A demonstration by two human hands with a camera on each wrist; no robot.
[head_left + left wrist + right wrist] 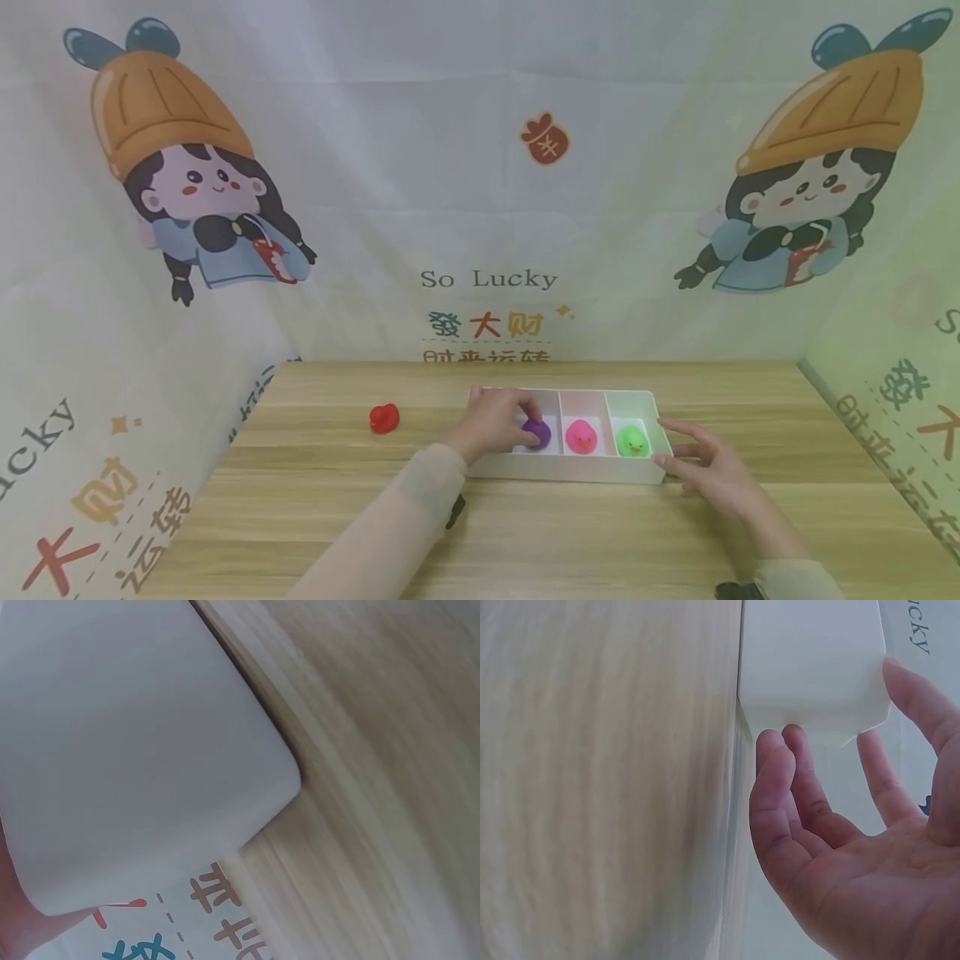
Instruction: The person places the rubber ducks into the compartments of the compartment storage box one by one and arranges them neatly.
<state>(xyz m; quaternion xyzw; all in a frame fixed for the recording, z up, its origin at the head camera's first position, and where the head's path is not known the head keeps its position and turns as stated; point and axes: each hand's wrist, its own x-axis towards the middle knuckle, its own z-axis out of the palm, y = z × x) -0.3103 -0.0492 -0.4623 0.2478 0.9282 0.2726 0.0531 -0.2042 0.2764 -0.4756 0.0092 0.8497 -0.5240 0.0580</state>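
A white divided box (pixel 566 468) lies across the wooden table in the head view. My left hand (pixel 491 423) reaches over its left part, pinching a purple toy duck (pixel 537 434) between thumb and fingers in a compartment. The hand hides the box's left part. A pink toy duck (pixel 581 436) sits in the compartment to the right, and a green toy duck (pixel 632 442) in the rightmost one. At the right end, my right hand (pixel 708 467) touches the box with its thumb and relaxed, spread fingers; the right wrist view shows fingertips (pixel 793 735) against the end wall.
A red toy duck (pixel 385 418) lies on the wooden table (pixel 337 517), left of the box. Printed cloth (pixel 487 192) hangs behind the table and along both sides. In the left wrist view, the box's end wall (pixel 142 750) fills much of the picture.
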